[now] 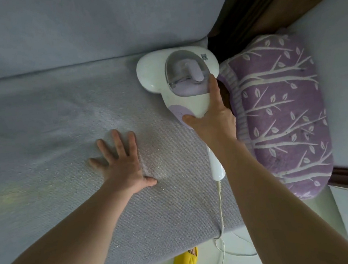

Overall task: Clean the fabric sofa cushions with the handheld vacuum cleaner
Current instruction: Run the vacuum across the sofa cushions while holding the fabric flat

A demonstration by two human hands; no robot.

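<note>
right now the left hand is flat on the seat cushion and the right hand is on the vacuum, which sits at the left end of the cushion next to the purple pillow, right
Not quite: the vacuum sits at the right end of the seat cushion, not the left, as the head view shows. The rest holds: the left hand lies flat on the cushion, the right hand is on the vacuum, and the purple pillow is right beside it.

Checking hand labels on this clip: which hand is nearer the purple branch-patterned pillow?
The right hand: it holds the vacuum cleaner right beside the pillow. The left hand lies flat on the seat cushion, on the vacuum's far side.
</note>
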